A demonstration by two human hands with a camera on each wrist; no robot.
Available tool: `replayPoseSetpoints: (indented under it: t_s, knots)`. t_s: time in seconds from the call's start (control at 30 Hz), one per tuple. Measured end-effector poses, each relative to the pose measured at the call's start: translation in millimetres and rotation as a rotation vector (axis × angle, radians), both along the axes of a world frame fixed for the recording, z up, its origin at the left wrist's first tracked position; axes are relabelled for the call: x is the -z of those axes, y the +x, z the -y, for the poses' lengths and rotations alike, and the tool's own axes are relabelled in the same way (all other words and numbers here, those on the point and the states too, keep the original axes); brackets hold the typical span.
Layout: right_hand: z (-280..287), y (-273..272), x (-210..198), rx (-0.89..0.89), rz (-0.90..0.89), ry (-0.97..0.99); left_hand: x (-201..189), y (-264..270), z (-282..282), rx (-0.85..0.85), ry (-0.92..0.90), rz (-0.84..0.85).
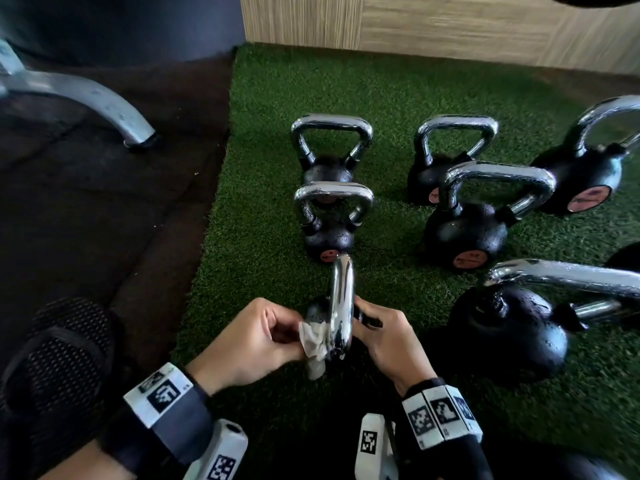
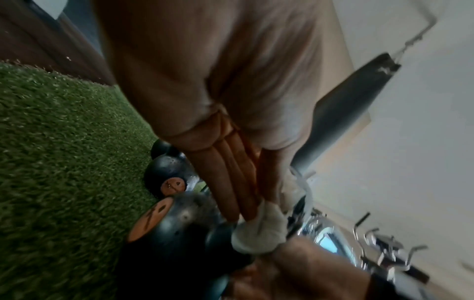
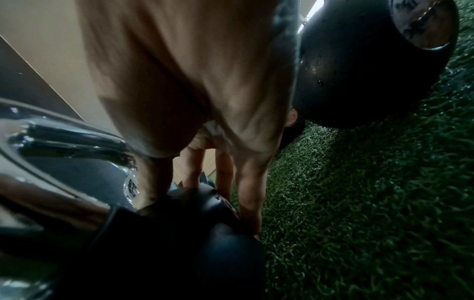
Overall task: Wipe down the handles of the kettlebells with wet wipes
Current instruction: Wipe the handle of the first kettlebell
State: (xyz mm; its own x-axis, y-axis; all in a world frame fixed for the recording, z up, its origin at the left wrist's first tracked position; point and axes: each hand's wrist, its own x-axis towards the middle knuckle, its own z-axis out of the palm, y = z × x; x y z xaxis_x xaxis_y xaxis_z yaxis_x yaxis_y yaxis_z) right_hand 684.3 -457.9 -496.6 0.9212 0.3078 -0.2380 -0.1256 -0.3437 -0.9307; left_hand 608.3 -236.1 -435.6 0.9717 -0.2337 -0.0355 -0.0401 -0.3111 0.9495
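Note:
The nearest kettlebell (image 1: 320, 311) stands on the green turf (image 1: 263, 209), its chrome handle (image 1: 341, 306) seen edge-on between my hands. My left hand (image 1: 294, 336) pinches a crumpled white wet wipe (image 1: 314, 342) and holds it against the handle's lower left side. In the left wrist view, the fingers (image 2: 231, 182) grip the wipe (image 2: 259, 231) beside the black ball (image 2: 174, 233). My right hand (image 1: 363, 323) grips the kettlebell's black body at the handle's right base. The right wrist view shows the thumb and fingers (image 3: 248, 192) spread around the ball (image 3: 205, 223), with the chrome handle (image 3: 64, 142) to the left.
Several more chrome-handled kettlebells stand on the turf: two straight ahead (image 1: 329, 223), others to the right (image 1: 467, 233), and a large one close by on the right (image 1: 512, 327). A grey machine leg (image 1: 104, 105) is on dark flooring at left. A wood-panel wall (image 1: 415, 22) closes the back.

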Motion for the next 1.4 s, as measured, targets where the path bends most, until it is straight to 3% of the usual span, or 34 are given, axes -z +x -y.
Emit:
replayPoseSetpoints:
  t_s: [0.1, 0.23, 0.33, 0.43, 0.5, 0.57, 0.63, 0.8, 0.9, 1.1, 1.17, 1.27, 1.33, 1.4]
  knots:
    - [0, -1, 0, 0.011, -0.039, -0.008, 15, -7, 4, -0.075, 0.166, -0.025]
    - [-2, 2, -11, -0.005, 0.011, -0.109, 20, -4, 1, -0.074, 0.157, -0.039]
    - [2, 4, -36, 0.060, 0.223, -0.234, 9, 6, -6, -0.109, -0.035, -0.082]
    - [2, 1, -75, 0.147, 0.578, -0.129, -10, 21, -11, -0.204, -0.224, -0.150]
    - [-2, -2, -104, 0.038, 0.697, -0.035, -23, 32, -16, -0.224, -0.360, -0.186]
    - [-8, -5, -126, -0.134, 0.736, -0.036, -37, 40, -18, -0.195, -0.444, -0.195]
    - [-13, -7, -136, -0.198, 0.760, -0.036, -46, 45, -16, -0.152, -0.497, -0.207]
    - [-16, -9, -139, -0.090, 0.775, 0.042, -50, 49, -2, -0.180, -0.582, -0.222]
    - [-16, -11, -135, -0.032, 0.704, 0.099, -46, 48, 3, -0.254, -0.517, -0.181]
    - [-15, -4, -126, 0.072, 0.590, 0.129, -40, 44, -6, -0.137, -0.387, -0.065]
    - [-8, 2, -116, 0.168, 0.557, 0.122, -30, 44, -18, -0.116, -0.195, -0.014]
    - [1, 8, -95, 0.319, 0.504, -0.001, 2, 42, -26, 0.049, 0.202, -0.030]
    - [1, 11, -80, 0.342, 0.433, -0.090, 25, 43, -14, 0.174, 0.499, 0.092]
    - [-2, 13, -66, 0.336, 0.351, -0.118, 46, 45, 7, 0.250, 0.572, 0.257]
